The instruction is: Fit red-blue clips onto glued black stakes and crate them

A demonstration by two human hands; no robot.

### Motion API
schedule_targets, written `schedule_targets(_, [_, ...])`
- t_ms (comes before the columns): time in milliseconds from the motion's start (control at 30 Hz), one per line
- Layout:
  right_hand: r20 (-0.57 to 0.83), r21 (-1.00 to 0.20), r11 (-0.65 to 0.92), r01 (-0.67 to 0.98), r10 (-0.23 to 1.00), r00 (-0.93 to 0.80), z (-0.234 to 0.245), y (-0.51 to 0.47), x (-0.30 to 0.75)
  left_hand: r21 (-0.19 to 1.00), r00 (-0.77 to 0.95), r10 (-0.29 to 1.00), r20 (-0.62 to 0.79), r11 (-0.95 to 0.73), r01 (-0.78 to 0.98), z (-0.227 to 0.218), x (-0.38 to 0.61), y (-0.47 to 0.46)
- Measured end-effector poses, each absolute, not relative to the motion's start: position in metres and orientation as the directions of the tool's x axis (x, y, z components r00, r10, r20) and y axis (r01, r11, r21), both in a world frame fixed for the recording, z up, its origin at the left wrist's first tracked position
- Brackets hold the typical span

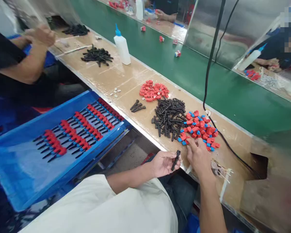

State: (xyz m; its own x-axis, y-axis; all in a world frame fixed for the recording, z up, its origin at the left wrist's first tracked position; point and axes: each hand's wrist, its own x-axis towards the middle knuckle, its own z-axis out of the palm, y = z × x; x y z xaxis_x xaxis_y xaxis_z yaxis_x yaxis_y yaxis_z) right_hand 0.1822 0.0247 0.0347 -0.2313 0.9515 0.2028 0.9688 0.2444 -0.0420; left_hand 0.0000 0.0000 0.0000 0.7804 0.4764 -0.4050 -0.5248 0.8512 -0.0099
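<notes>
My left hand (163, 164) is closed around a black plastic stick-like part (176, 160), held tilted just off the bench's front edge. My right hand (199, 157) reaches over the bench with its fingers bent down at the near side of a heap of red-and-blue plastic pieces (200, 127). Whether a piece sits between those fingertips is hidden. Left of that heap lies a pile of black stick-like parts (171, 114), touching it. Behind is a pile of plain red pieces (153, 90).
A blue tray (16, 194) at left holds rows of joined red, blue and black pieces. A white bottle (122, 48) stands by the green conveyor belt (145, 48). A black cable (210, 64) hangs down onto the bench. A co-worker's hands (42, 35) are at upper left.
</notes>
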Motion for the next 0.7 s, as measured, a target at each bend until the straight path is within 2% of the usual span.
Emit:
schedule_targets(200, [0.109,0.038,0.22,0.975,0.969,-0.223,0.046,0.015,0.171,-0.033,0.777,0.447,-0.444,0.858,-0.512,0.002,0.002,0.002])
schedule_targets(500, [-0.129,0.006,0.058,0.998,0.99,-0.057,0.053,0.008,0.156,-0.019,0.786,0.435,-0.439,0.87,-0.492,0.001,-0.001,0.003])
schedule_targets(700, [-0.245,-0.07,0.067,0.995,0.966,-0.083,0.064,0.012,0.161,0.0,0.743,0.509,-0.434,0.825,-0.565,0.002,-0.003,0.002])
